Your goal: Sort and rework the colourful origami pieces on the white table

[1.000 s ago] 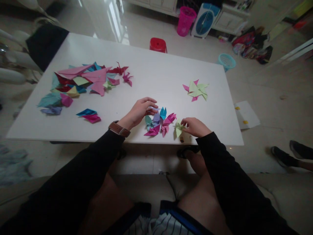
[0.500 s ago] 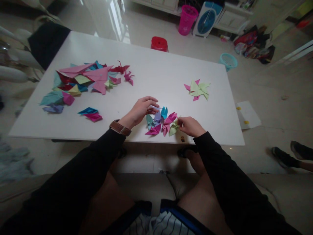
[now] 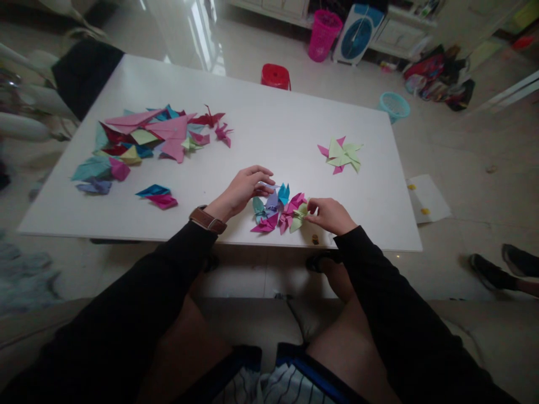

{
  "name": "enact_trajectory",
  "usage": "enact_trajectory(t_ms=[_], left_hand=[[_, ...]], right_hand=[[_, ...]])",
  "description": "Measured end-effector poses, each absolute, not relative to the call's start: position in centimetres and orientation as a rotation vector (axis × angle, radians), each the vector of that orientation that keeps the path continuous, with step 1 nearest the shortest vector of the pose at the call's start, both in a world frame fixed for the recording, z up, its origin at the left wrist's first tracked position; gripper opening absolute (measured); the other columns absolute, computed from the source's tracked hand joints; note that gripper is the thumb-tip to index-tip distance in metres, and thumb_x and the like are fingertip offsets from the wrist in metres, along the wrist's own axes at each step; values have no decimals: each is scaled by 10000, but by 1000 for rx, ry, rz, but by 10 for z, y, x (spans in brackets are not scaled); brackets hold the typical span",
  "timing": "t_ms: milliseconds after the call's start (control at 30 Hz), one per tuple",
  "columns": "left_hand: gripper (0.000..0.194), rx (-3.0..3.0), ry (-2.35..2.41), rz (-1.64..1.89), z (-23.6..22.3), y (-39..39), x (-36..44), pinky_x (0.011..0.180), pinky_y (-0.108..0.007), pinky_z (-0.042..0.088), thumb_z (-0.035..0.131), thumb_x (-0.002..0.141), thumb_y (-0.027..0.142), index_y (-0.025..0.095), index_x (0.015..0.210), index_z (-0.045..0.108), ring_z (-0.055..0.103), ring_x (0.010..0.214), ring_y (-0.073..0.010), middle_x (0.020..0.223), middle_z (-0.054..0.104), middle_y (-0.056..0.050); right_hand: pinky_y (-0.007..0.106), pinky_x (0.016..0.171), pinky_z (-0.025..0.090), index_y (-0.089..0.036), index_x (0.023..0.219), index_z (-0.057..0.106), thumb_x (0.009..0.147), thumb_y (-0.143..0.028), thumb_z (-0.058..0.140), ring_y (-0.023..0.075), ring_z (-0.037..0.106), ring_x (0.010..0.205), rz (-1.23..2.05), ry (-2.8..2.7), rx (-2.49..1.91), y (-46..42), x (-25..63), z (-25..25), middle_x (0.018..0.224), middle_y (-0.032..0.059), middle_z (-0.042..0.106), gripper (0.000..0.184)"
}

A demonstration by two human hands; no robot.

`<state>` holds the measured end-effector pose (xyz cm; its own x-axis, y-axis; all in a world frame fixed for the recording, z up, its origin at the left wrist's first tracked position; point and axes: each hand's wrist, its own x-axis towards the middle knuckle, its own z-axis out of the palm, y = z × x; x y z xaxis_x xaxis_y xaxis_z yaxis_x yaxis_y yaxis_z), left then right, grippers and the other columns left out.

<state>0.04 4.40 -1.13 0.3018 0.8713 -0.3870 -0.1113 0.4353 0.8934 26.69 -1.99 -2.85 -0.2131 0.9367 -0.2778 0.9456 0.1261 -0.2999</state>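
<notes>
A cluster of small folded paper cranes lies near the table's front edge. At its right side, the thumb and index finger of my right hand (image 3: 332,215) are closed at the edge of a light green paper crane (image 3: 298,217). My left hand (image 3: 247,188) is over the cluster's upper left, its fingers loosely bent and apart, touching or just above a pale purple piece. Between the hands are a blue crane (image 3: 283,194), a purple crane (image 3: 272,203), a teal crane (image 3: 258,209), a magenta crane (image 3: 265,225) and a pink crane (image 3: 287,215).
A heap of folded paper (image 3: 168,132) covers the table's left part, with a blue boat-like piece (image 3: 154,191) in front. A green and pink paper pinwheel shape (image 3: 343,154) lies right on the white table (image 3: 269,134). A red stool (image 3: 275,76) stands beyond.
My right hand has shifted slightly, and the light green crane has turned or moved a little toward the pink one. My left hand stays in place.
</notes>
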Motion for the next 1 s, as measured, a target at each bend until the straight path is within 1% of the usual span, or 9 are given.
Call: enact_trajectory(t_ms=[133, 300, 400, 533, 733, 800, 867, 1000], left_hand=[[100, 907, 1067, 766, -12, 44, 1, 738, -297, 551, 615, 889, 121, 169, 975, 630, 705, 722, -140, 880, 700, -50], [115, 901, 1069, 771, -12, 44, 2, 709, -280, 546, 579, 876, 108, 163, 963, 632, 697, 709, -136, 863, 709, -53], [123, 892, 1065, 781, -11, 44, 2, 698, -279, 542, 570, 867, 104, 152, 963, 630, 701, 701, -138, 868, 714, -60], [105, 912, 1089, 771, -13, 45, -2, 669, -269, 530, 569, 869, 117, 152, 953, 622, 699, 671, -135, 845, 712, -52], [133, 1196, 1217, 755, -24, 53, -22, 692, -268, 520, 554, 855, 120, 155, 959, 628, 681, 679, -128, 851, 711, -35], [140, 1345, 1312, 715, -27, 55, -31, 713, -282, 518, 553, 862, 142, 158, 970, 641, 688, 712, -147, 854, 711, -37], [155, 1499, 1427, 641, -29, 55, -39, 761, -302, 521, 563, 869, 169, 162, 989, 661, 700, 791, -176, 889, 725, -51], [245, 1692, 1598, 459, -29, 51, -49, 870, -330, 519, 568, 897, 226, 150, 1097, 685, 700, 959, -223, 1046, 759, -97]], right_hand=[[283, 669, 381, -218, 886, 735, 845, -310, 716, 175, 642, 749, -635, 2309, 1955, -21, 265, -29, 915, 33, 770, 102], [289, 663, 368, -217, 920, 760, 859, -318, 708, 173, 635, 745, -632, 2316, 1899, -21, 261, -28, 925, 41, 771, 129], [291, 674, 369, -213, 880, 749, 886, -323, 667, 172, 633, 745, -614, 2357, 1934, -21, 262, -26, 904, 42, 770, 137], [296, 661, 350, -213, 833, 724, 920, -358, 615, 175, 626, 722, -581, 2422, 1985, -23, 264, -25, 865, 40, 763, 201], [305, 655, 352, -220, 821, 704, 955, -411, 548, 188, 627, 689, -556, 2482, 1972, -23, 264, -30, 804, 44, 743, 282], [307, 658, 359, -223, 830, 703, 955, -408, 540, 193, 640, 705, -564, 2504, 1953, -22, 263, -32, 817, 44, 747, 276], [308, 666, 371, -226, 841, 700, 953, -399, 535, 198, 654, 723, -569, 2528, 1940, -21, 263, -34, 837, 45, 756, 263], [311, 675, 387, -229, 847, 695, 949, -391, 535, 203, 663, 730, -562, 2550, 1920, -20, 260, -36, 856, 47, 766, 249]])
